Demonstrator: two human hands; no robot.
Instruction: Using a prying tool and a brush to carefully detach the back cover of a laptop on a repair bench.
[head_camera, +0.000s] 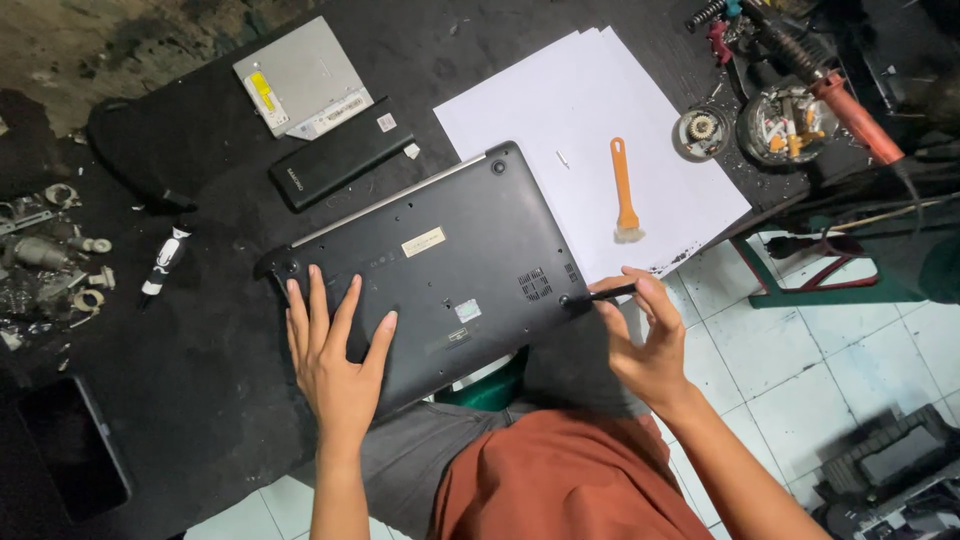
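A black laptop lies upside down on the black-covered table, its near corner hanging over the table's edge. My left hand rests flat on the laptop's bottom cover near its left side, fingers spread. My right hand pinches a thin black screwdriver, whose tip sits at the laptop's near right corner.
White paper sheets lie behind the laptop with an orange-handled brush on them. A silver optical drive and a black battery lie at the back left. Metal parts clutter the left edge. A round dish stands at the back right.
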